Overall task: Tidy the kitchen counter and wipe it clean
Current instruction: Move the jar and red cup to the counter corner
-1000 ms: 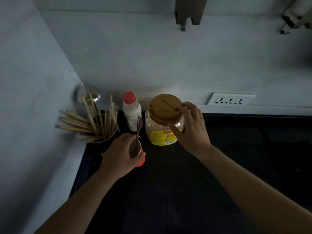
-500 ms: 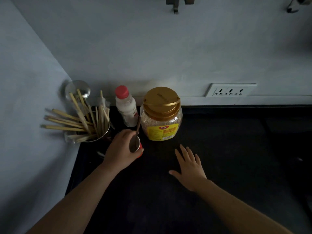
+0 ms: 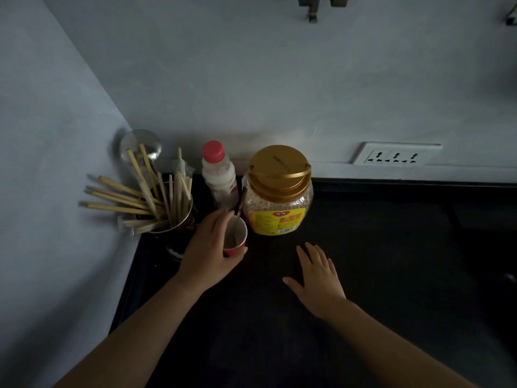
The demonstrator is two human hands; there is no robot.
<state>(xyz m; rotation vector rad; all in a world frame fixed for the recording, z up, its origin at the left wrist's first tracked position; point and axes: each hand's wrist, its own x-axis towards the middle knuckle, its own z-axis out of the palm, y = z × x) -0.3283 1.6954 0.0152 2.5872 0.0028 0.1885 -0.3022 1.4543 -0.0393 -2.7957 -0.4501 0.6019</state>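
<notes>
My left hand (image 3: 208, 253) wraps around a small red paper cup (image 3: 235, 238) that stands on the black counter (image 3: 363, 247) and holds a spoon whose handle leans toward the jar. Just behind the cup stands a clear jar with a gold lid (image 3: 278, 191) and a yellow label, filled with grain. A white bottle with a red cap (image 3: 219, 175) stands left of the jar. My right hand (image 3: 319, 275) lies flat and open on the counter in front of the jar, holding nothing.
A metal holder full of wooden chopsticks (image 3: 156, 203) with a ladle fills the back left corner against the wall. A white power socket strip (image 3: 397, 157) is on the back wall. The counter's right side is dark.
My right hand let go of the jar's lid and came down flat on the counter. My left hand has stayed on the cup, opening slightly around it.
</notes>
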